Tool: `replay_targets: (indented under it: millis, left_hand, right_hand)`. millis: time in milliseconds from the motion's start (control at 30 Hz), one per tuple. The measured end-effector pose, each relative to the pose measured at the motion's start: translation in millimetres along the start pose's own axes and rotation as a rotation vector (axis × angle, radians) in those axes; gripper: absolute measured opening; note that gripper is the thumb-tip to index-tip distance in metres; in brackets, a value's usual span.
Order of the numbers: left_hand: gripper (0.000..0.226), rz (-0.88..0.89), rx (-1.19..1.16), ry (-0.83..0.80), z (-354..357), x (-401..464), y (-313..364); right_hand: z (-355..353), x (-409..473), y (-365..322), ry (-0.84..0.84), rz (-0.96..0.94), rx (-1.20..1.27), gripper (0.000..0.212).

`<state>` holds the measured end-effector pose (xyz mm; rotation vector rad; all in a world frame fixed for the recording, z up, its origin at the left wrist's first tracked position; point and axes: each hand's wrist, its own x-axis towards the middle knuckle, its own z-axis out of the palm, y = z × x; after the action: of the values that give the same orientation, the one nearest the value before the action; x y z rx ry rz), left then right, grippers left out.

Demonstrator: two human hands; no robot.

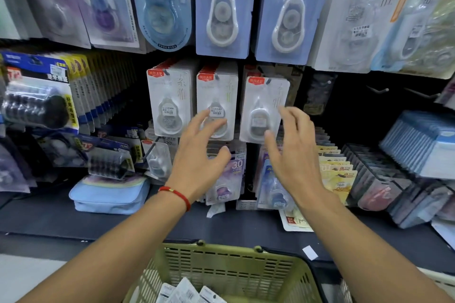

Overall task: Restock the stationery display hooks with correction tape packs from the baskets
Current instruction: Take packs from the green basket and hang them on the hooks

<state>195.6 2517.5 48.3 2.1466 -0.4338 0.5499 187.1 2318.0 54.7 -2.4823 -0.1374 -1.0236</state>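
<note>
Three stacks of white correction tape packs hang on hooks in the middle row: a left stack (169,103), a middle stack (216,96) and a right pack (263,108) that hangs tilted. My left hand (200,155), with a red string on its wrist, hovers with spread fingers in front of the middle stack. My right hand (293,152) is held up with straight fingers just right of the tilted pack, its thumb near the pack's lower edge. Neither hand holds anything. A green basket (229,265) below me holds several white packs (184,293).
Larger blue and purple tape packs (222,7) hang on the row above. Bare hooks (379,90) stick out at the right. A light blue pouch (110,194) lies on the dark shelf (221,226). Rows of packs stand at the right (369,167) and left (98,96).
</note>
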Motion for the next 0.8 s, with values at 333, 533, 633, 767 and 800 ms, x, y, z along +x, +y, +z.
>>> replay_targets:
  millis: [333,533,633,767,800]
  left_hand:
    - [0.088,0.132,0.294,-0.109,21,11,-36]
    - [0.087,0.164,0.290,-0.138,16,12,-40]
    - [0.083,0.180,0.296,-0.131,12,8,-42]
    - [0.061,0.162,0.311,-0.175,1,-12,-52]
    - [0.056,0.163,0.339,-0.200,-3,-19,-56]
  right_hand:
    - [66,61,31,-0.241,-0.230,-0.295,0.052]
    - [86,89,43,-0.311,-0.321,-0.270,0.055]
    - [84,88,40,-0.315,-0.281,-0.286,0.059]
    - [75,64,33,-0.213,-0.233,-0.255,0.037]
    - [72,51,30,-0.183,-0.205,-0.170,0.030]
